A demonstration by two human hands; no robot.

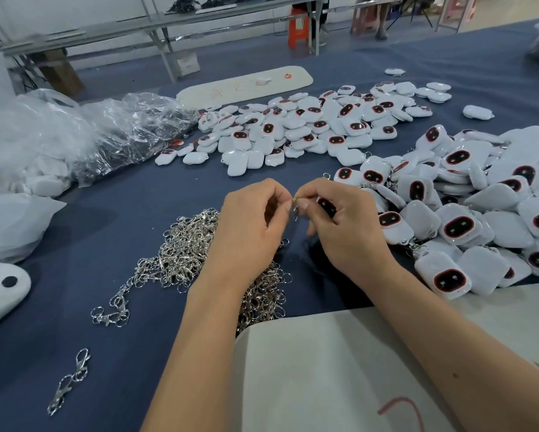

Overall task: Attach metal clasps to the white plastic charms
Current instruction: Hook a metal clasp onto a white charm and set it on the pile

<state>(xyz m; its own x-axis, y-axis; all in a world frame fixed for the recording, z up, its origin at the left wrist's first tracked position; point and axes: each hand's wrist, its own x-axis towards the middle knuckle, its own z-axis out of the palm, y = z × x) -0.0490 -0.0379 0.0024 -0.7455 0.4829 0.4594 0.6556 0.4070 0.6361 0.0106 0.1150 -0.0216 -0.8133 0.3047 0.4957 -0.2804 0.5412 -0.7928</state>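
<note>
The left hand [249, 222] pinches a metal clasp [295, 208] with curled fingers. Touching it, the right hand [343, 219] grips a white charm [326, 206]. The clasp heap [184, 244] lies under the left hand, and the charm pile [486, 219] lies right of the right hand.

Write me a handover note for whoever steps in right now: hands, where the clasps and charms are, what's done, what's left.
Left hand: pinching a metal clasp at its fingertips.
Right hand: gripping one white charm, held up against that clasp; whether the join is finished cannot be told.
Loose clasps: a pile on the blue cloth under the left hand; a stray clasp lies near left.
Charms: a far heap, apparently without clasps; a right-hand heap where some show clasps, so likely done.
Left: finish this charm, put it on the right heap, then work through the far heap.
</note>
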